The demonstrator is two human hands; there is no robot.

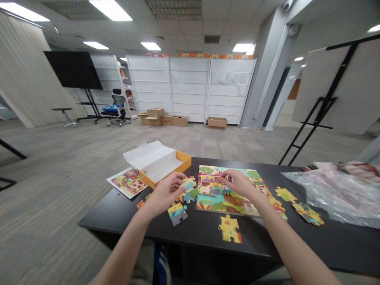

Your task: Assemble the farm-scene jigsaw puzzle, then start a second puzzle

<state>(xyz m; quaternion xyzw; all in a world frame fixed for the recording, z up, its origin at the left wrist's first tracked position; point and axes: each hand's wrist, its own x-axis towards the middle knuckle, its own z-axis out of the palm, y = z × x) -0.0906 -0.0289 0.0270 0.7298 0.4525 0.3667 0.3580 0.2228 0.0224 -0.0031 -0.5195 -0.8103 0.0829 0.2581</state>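
My left hand [162, 196] has its thumb and curled fingers closed on the edge of a jigsaw puzzle piece [190, 185], over a loose group of pieces. Part of that group is hidden by the hand. Over the farm-scene puzzle board [227, 208], my right hand [237, 183] pinches a jigsaw piece [211, 180] with purple and yellow on it at the upper left of the picture. One yellow piece [230, 229] lies in front of the board, and a blue-and-grey piece [178, 213] rests just below my left hand.
An open yellow box [184, 160] with a white lid stands behind my left hand, beside a printed picture sheet [127, 182]. More pieces [308, 213] lie right of the board. Crumpled clear plastic [335, 198] covers the right end of the black table [204, 231].
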